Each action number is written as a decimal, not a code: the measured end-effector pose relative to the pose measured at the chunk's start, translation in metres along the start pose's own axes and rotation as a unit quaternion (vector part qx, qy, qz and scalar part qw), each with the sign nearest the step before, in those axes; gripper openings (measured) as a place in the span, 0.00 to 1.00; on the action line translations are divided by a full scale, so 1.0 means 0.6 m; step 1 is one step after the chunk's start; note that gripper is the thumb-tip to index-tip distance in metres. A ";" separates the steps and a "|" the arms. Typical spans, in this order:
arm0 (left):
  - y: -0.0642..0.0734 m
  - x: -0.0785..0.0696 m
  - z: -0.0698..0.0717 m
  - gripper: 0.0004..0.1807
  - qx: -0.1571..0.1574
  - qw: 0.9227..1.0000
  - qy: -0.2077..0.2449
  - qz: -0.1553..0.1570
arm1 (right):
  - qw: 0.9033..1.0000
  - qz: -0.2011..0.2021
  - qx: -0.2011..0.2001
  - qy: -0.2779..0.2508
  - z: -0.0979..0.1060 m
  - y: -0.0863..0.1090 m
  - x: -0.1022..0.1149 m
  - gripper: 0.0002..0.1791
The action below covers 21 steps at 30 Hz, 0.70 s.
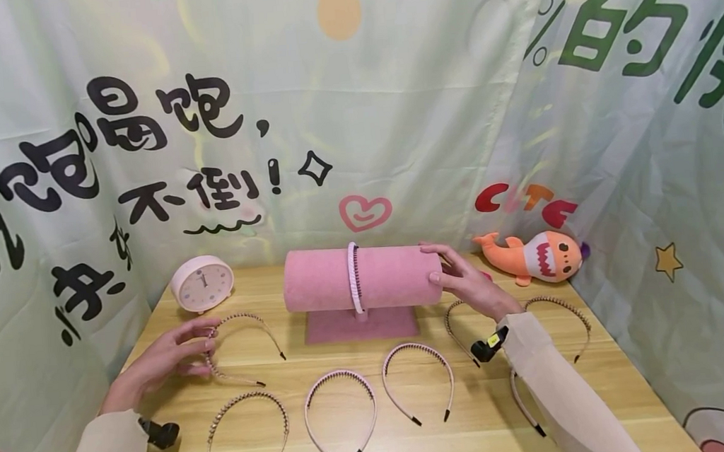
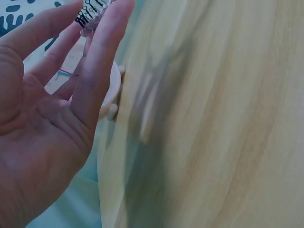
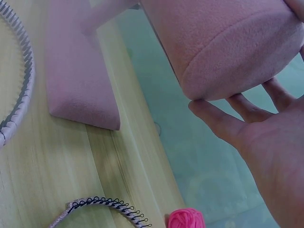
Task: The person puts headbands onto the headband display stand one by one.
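A pink plush headband display stand with a horizontal roll stands at the back middle of the table. One pale pink headband is around the roll near its middle. My right hand grips the roll's right end, thumb in front and fingers over the top; the right wrist view shows fingertips against the end's edge. At the left, my left hand pinches a beaded headband by its side. In the left wrist view, the headband's toothed part shows between the fingertips.
Beaded and pale pink headbands lie across the table's front, with several more at the right, partly behind the right arm. A round pink clock stands back left, an orange plush shark back right. Printed cloth surrounds the table.
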<state>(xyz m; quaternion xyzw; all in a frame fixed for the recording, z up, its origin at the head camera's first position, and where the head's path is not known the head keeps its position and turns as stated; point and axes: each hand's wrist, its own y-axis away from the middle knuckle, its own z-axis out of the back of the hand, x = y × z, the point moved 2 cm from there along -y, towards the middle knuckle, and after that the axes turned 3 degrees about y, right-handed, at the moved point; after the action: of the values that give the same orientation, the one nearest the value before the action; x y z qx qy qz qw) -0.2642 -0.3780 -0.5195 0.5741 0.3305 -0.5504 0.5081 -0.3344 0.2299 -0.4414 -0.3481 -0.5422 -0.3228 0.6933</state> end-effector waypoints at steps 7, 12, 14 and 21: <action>0.004 -0.013 -0.005 0.36 -0.001 1.000 -0.004 -0.005 | 1.000 0.005 0.002 -0.001 0.000 -0.001 0.000 0.29; 0.006 -0.025 -0.010 0.37 -0.005 1.000 -0.011 -0.013 | 1.000 0.007 0.002 0.002 0.000 0.000 -0.001 0.29; 0.007 -0.030 -0.011 0.36 -0.013 1.000 -0.011 -0.019 | 1.000 0.008 0.003 0.002 0.000 -0.001 -0.001 0.29; 0.011 -0.051 -0.015 0.30 -0.022 0.998 -0.013 -0.056 | 1.000 0.006 0.004 -0.005 -0.002 0.001 0.002 0.29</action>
<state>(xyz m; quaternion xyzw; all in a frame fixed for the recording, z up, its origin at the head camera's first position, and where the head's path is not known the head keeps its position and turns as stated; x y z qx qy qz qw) -0.2609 -0.3654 -0.4895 0.5361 0.3674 -0.5778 0.4937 -0.3333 0.2292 -0.4407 -0.3500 -0.5450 -0.3145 0.6939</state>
